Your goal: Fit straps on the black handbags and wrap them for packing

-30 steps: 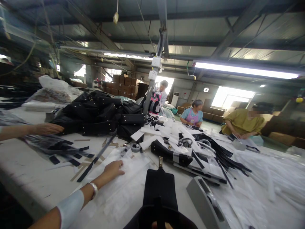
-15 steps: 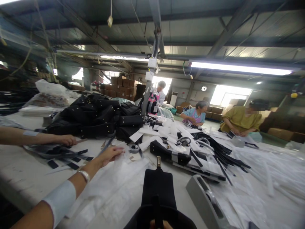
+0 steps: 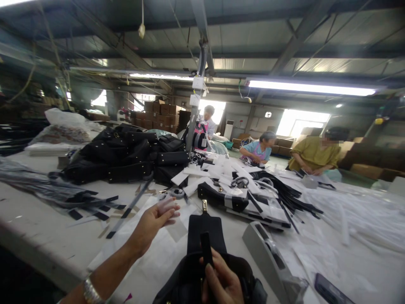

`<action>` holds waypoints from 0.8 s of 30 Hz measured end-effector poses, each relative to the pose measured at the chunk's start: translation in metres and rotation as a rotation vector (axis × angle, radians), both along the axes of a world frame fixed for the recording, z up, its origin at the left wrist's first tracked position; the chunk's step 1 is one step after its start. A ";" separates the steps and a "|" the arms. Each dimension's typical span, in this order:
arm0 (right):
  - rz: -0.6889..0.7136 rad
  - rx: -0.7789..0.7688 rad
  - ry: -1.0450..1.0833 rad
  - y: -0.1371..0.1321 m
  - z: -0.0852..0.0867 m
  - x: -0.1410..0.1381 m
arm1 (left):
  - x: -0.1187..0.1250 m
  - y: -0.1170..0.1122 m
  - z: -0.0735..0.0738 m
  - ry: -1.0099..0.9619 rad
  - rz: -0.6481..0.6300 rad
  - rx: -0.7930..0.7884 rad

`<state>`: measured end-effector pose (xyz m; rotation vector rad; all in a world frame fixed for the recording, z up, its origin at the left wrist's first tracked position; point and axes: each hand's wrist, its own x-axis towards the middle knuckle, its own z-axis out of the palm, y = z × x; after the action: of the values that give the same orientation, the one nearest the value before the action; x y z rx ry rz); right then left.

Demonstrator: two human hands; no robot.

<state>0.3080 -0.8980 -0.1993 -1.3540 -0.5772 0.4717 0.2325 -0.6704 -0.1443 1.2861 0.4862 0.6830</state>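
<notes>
My left hand (image 3: 160, 217), with a metal bracelet at its wrist, hovers above crumpled translucent plastic sheeting (image 3: 142, 240). Its fingers are stretched apart and partly smeared; I see no clear object in them. At bottom centre my right hand (image 3: 220, 276) is closed, pinching a short black strap (image 3: 206, 249) between thumb and fingers. The strap stands up over a black bag (image 3: 190, 274), whose mouth is partly hidden by the hand. The bag's black flap (image 3: 205, 230) lies spread away from me, with a gold metal clasp (image 3: 204, 205) at its far end.
A grey tape dispenser (image 3: 268, 253) stands right of the bag, near a phone (image 3: 330, 289). Black strips (image 3: 101, 207) lie at left. Beyond are piled black bags (image 3: 126, 156) and white pieces (image 3: 221, 173). Several co-workers sit or stand across the table, including one in yellow (image 3: 316, 154).
My right hand has risen into view with the strap. My left hand has shifted slightly right and nearer, its fingers spreading. Another arm that reached in from the left is gone.
</notes>
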 end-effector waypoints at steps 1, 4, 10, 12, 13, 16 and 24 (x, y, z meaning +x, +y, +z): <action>0.036 0.017 -0.018 0.000 0.006 0.001 | -0.001 -0.014 0.005 -0.019 -0.009 0.011; 0.161 0.022 -0.094 -0.003 0.023 0.006 | 0.000 -0.048 0.018 -0.067 -0.047 0.014; 0.226 -0.016 -0.074 -0.007 0.040 0.012 | 0.000 -0.086 0.030 -0.147 -0.100 -0.072; 0.183 0.003 -0.092 -0.007 0.040 0.011 | -0.004 -0.095 0.027 -0.092 -0.233 -0.115; 0.168 0.012 -0.110 -0.008 0.040 0.011 | -0.006 -0.100 0.025 -0.048 -0.314 -0.122; 0.137 0.021 -0.147 -0.010 0.038 0.008 | -0.014 -0.111 0.021 0.020 -0.445 -0.133; 0.127 0.015 -0.033 -0.018 0.017 -0.001 | -0.025 -0.124 0.016 -0.137 -0.379 -0.311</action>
<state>0.3069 -0.9156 -0.1827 -1.3175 -0.6955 0.5482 0.2080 -0.7947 -0.1287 0.9927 0.2150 0.3564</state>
